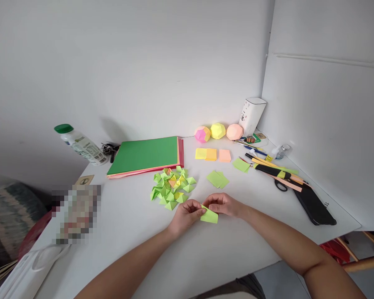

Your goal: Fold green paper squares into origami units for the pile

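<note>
Over the near middle of the white table, a light green square of paper [210,215] is held between my two hands. My left hand [190,212] pinches its left upper edge between thumb and fingers. On the other side, my right hand [223,204] grips the upper right edge with the thumb on top. Beyond the hands lie a few loose green paper squares [217,179]. A heap of folded paper pieces [170,191], mostly green with some yellow and orange, sits to the left of them.
A green-topped stack of paper [146,153] lies at back left beside a white bottle [84,147]. Three faceted paper balls [218,131] line the wall near a white box [252,115]. At right are scissors [280,185], a cutter [269,170] and a black phone [313,203].
</note>
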The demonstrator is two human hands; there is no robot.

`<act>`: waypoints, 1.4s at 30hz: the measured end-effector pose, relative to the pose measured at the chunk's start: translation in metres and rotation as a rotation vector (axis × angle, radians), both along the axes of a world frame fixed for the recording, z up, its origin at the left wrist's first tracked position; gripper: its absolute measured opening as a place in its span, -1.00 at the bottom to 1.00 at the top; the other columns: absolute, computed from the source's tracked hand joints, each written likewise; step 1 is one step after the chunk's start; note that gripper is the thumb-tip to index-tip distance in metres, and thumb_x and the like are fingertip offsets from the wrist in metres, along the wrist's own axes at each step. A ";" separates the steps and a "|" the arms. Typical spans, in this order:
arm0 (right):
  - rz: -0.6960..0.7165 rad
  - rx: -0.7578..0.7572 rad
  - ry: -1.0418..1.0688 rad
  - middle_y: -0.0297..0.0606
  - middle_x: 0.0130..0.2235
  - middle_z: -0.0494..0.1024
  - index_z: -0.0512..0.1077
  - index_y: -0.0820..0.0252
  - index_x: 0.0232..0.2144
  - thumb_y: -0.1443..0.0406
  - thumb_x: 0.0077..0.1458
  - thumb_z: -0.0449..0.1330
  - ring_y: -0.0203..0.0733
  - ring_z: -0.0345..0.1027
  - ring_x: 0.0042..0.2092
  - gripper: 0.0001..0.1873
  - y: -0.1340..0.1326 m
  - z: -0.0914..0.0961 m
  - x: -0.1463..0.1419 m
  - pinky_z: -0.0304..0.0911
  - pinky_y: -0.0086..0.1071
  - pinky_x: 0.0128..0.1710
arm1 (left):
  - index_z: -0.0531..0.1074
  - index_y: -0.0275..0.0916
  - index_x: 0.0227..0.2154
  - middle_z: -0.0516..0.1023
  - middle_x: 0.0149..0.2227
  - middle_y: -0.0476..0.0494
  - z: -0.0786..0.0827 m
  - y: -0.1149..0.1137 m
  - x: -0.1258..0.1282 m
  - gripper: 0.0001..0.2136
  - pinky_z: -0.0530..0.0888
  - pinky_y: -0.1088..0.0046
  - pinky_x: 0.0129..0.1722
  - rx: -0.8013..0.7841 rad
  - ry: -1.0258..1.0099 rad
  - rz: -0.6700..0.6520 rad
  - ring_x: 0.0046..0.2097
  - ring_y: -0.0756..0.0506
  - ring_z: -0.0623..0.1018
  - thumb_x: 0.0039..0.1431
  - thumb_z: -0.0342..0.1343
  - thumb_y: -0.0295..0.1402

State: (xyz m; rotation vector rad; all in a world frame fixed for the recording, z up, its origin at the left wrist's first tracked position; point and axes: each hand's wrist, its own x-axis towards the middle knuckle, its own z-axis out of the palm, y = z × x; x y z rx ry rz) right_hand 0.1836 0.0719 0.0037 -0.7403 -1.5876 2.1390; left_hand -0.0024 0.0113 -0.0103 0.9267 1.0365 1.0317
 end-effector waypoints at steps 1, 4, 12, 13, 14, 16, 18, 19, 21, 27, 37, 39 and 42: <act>0.011 0.001 -0.001 -0.34 -0.42 0.38 0.43 0.26 -0.25 0.16 -0.03 0.26 -0.41 0.16 -0.46 -0.67 0.000 0.001 0.000 0.10 -0.47 -0.45 | 0.35 -0.29 -0.54 0.41 -0.57 0.02 0.000 0.000 0.000 -0.72 0.27 0.55 -0.51 0.006 0.006 -0.010 -0.52 0.06 0.36 -0.15 0.28 -0.21; 0.025 0.000 -0.020 -0.35 -0.43 0.37 0.42 0.28 -0.28 0.16 -0.07 0.28 -0.40 0.18 -0.45 -0.66 0.001 0.002 0.000 0.13 -0.46 -0.44 | 0.33 -0.29 -0.53 0.36 -0.59 0.05 0.000 -0.001 0.000 -0.72 0.22 0.56 -0.54 0.023 0.044 -0.049 -0.55 0.09 0.31 -0.11 0.25 -0.19; 0.014 0.044 -0.083 -0.47 -0.56 0.24 0.32 0.27 -0.44 0.20 -0.20 0.35 -0.45 0.05 -0.53 -0.66 0.000 0.002 0.001 -0.02 -0.54 -0.57 | 0.23 -0.25 -0.54 0.24 -0.59 0.11 0.001 -0.004 -0.002 -0.71 0.15 0.58 -0.56 0.058 0.032 -0.063 -0.57 0.11 0.21 -0.04 0.20 -0.19; 0.008 0.050 -0.099 -0.48 -0.58 0.22 0.30 0.27 -0.47 0.19 -0.19 0.34 -0.45 0.03 -0.55 -0.66 0.000 0.001 0.001 -0.04 -0.54 -0.58 | 0.23 -0.25 -0.53 0.26 -0.57 0.10 0.001 -0.005 -0.002 -0.71 0.17 0.57 -0.54 0.074 0.016 -0.059 -0.55 0.10 0.23 -0.03 0.19 -0.19; 0.002 0.060 -0.121 -0.49 -0.60 0.21 0.28 0.26 -0.49 0.18 -0.18 0.33 -0.46 0.01 -0.56 -0.66 0.000 0.000 0.001 -0.06 -0.54 -0.60 | 0.22 -0.25 -0.52 0.26 -0.55 0.09 0.000 -0.005 -0.002 -0.72 0.19 0.57 -0.53 0.087 -0.001 -0.053 -0.53 0.09 0.25 -0.02 0.19 -0.19; -0.015 0.089 -0.169 -0.49 -0.63 0.21 0.26 0.25 -0.52 0.15 -0.14 0.31 -0.45 0.03 -0.58 -0.66 -0.002 -0.002 0.000 -0.05 -0.53 -0.61 | 0.19 -0.22 -0.48 0.25 -0.52 0.09 -0.001 -0.007 0.000 -0.72 0.22 0.57 -0.51 0.107 -0.034 -0.031 -0.52 0.09 0.26 -0.01 0.18 -0.20; -0.039 0.132 -0.218 -0.48 -0.64 0.25 0.25 0.25 -0.54 0.13 -0.13 0.29 -0.42 0.09 -0.58 -0.65 -0.003 -0.003 -0.001 -0.02 -0.53 -0.61 | 0.14 -0.19 -0.45 0.23 -0.49 0.09 -0.002 -0.009 0.001 -0.72 0.24 0.57 -0.50 0.142 -0.057 -0.002 -0.50 0.08 0.26 0.02 0.17 -0.23; -0.050 0.151 -0.237 -0.46 -0.64 0.27 0.25 0.24 -0.54 0.13 -0.12 0.29 -0.41 0.12 -0.58 -0.65 -0.004 -0.003 -0.001 -0.01 -0.53 -0.61 | 0.13 -0.18 -0.44 0.23 -0.46 0.08 -0.002 -0.010 0.002 -0.73 0.26 0.57 -0.49 0.175 -0.056 0.008 -0.48 0.07 0.27 0.04 0.15 -0.24; -0.068 0.175 -0.261 -0.45 -0.65 0.29 0.25 0.24 -0.55 0.12 -0.11 0.28 -0.40 0.15 -0.58 -0.66 -0.005 -0.001 -0.002 0.02 -0.52 -0.60 | 0.15 -0.18 -0.39 0.27 -0.39 0.02 -0.003 -0.011 0.001 -0.79 0.32 0.53 -0.41 0.266 -0.010 0.004 -0.39 0.04 0.33 0.09 0.11 -0.28; -0.101 0.204 -0.244 -0.44 -0.63 0.27 0.26 0.24 -0.58 0.10 -0.09 0.26 -0.40 0.14 -0.59 -0.65 -0.007 0.000 -0.004 0.04 -0.50 -0.60 | 0.30 -0.18 -0.07 0.33 -0.16 -0.20 -0.005 -0.008 -0.002 -0.72 0.37 0.31 -0.13 0.498 0.250 -0.077 -0.12 -0.11 0.37 0.14 0.05 -0.35; -0.157 0.189 -0.175 -0.43 -0.65 0.29 0.30 0.25 -0.58 0.10 -0.16 0.30 -0.40 0.12 -0.60 -0.65 -0.006 -0.007 -0.003 0.05 -0.49 -0.62 | 0.39 -0.14 -0.06 0.31 -0.33 -0.09 -0.010 -0.005 0.000 -0.67 0.39 0.38 -0.28 0.459 0.182 -0.001 -0.27 -0.06 0.37 0.09 0.11 -0.26; -0.184 0.187 -0.154 -0.45 -0.65 0.27 0.30 0.25 -0.58 0.10 -0.16 0.31 -0.41 0.09 -0.61 -0.65 -0.007 -0.007 -0.003 0.01 -0.49 -0.63 | 0.41 -0.16 -0.08 0.30 -0.36 -0.08 -0.009 -0.005 -0.001 -0.69 0.37 0.40 -0.30 0.454 0.221 -0.002 -0.30 -0.05 0.36 0.10 0.09 -0.26; -0.212 0.194 -0.128 -0.45 -0.64 0.26 0.32 0.25 -0.56 0.11 -0.16 0.30 -0.42 0.08 -0.60 -0.66 -0.008 -0.006 -0.003 0.00 -0.49 -0.62 | 0.41 -0.17 -0.08 0.28 -0.40 -0.06 -0.009 -0.004 -0.002 -0.71 0.35 0.43 -0.34 0.456 0.308 -0.027 -0.34 -0.03 0.34 0.13 0.05 -0.27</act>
